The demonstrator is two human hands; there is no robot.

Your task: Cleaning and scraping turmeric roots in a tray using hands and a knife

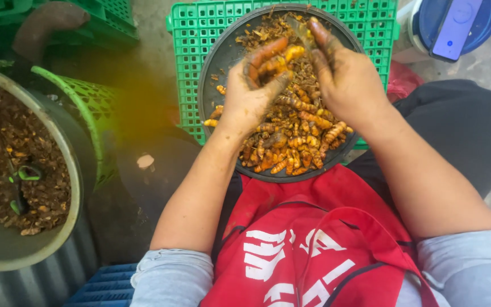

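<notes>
Round pan (214, 62) sits on crate (191, 34), roots (296, 133) piled in pan; left hand (254, 91) and right hand (348, 79) over pile; big bowl (69, 165) far left, basket (95, 105) between bowl and crate

a lit phone screen (456, 25) lies atop the blue lid (487, 20).

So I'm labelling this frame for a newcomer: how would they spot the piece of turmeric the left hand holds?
Find the green crate at top centre, with a round dark pan of orange-brown turmeric roots on it. Above the pan the left hand curls around one root. Unlike the muddy roots heaped below, it is lifted clear and shows a clean yellow tip.
</notes>
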